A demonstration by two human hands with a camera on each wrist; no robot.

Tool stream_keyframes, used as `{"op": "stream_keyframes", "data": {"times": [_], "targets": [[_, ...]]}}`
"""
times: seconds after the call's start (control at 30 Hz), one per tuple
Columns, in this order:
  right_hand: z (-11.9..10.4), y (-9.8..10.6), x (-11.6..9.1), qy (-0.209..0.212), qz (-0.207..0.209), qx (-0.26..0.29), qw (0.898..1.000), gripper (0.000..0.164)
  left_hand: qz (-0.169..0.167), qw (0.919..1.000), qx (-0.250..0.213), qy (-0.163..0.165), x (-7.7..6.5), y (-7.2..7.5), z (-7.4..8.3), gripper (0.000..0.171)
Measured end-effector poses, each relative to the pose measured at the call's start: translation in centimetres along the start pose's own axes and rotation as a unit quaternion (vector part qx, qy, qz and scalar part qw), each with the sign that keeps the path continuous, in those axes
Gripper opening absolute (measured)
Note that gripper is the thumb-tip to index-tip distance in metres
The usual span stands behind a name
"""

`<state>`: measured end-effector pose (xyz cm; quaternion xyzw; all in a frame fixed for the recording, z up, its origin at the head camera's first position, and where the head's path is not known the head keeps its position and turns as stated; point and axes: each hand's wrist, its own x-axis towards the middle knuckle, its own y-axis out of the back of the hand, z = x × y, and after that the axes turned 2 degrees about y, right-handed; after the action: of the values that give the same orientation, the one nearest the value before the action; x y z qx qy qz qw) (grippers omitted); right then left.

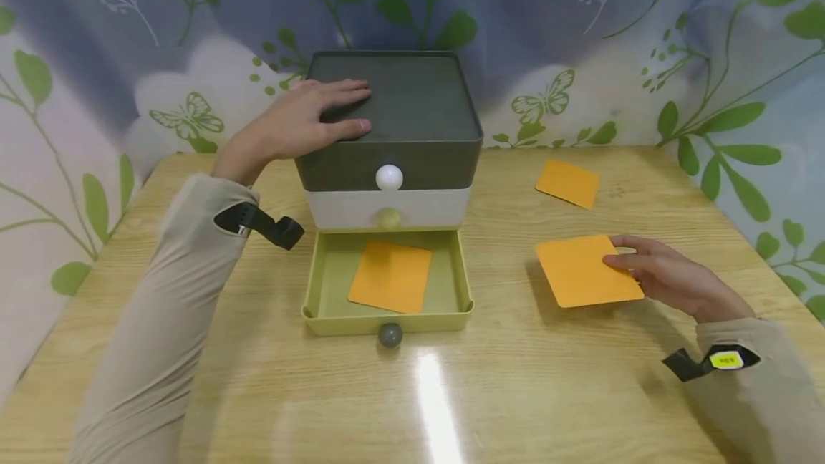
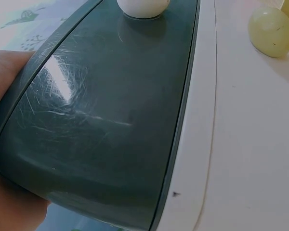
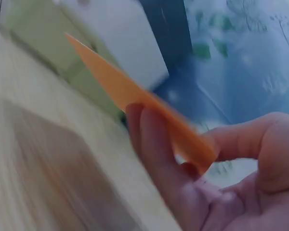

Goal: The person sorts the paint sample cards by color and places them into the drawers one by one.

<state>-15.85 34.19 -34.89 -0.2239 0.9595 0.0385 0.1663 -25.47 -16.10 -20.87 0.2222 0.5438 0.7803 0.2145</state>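
A small three-tier drawer box (image 1: 412,102) stands at the back of the table, dark grey on top, white in the middle, yellow-green below. My left hand (image 1: 309,117) rests on its dark lid with fingers straight. The bottom drawer (image 1: 322,274) is pulled out, and an orange square card (image 1: 392,276) lies inside it. To the right of the box my right hand (image 1: 670,274) pinches another orange card (image 1: 586,271) between thumb and fingers, raised over the table. In the right wrist view this card (image 3: 130,91) appears nearly edge-on.
A third orange card (image 1: 567,183) lies flat on the wooden table (image 1: 515,392), behind the held one. A grey ball knob (image 1: 389,335) sticks out from the open drawer's front. Behind the table hangs a leaf-patterned curtain (image 1: 548,20).
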Motion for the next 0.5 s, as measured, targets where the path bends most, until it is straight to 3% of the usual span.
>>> {"op": "stream_keyframes", "data": {"times": [0.07,0.17,0.33,0.5], "targets": [[-0.4,-1.6,0.5,0.016,-0.059,0.081,0.995,0.017,0.0,1.0,0.0,-0.001,0.0,0.1,0.0,0.062],[-1.5,-4.8,1.1,0.02,-0.127,0.12,0.984,0.023,0.001,1.0,0.002,-0.002,0.0,0.2,0.0,0.062],[-3.5,-10.7,2.1,0.02,-0.148,0.111,0.982,0.018,-0.001,1.0,0.003,0.003,-0.1,0.2,0.0,0.062],[-4.8,-14.7,3.1,0.032,-0.19,0.141,0.971,0.044,0.001,1.0,0.003,0.004,-0.1,-0.1,-0.1,0.062]]}}
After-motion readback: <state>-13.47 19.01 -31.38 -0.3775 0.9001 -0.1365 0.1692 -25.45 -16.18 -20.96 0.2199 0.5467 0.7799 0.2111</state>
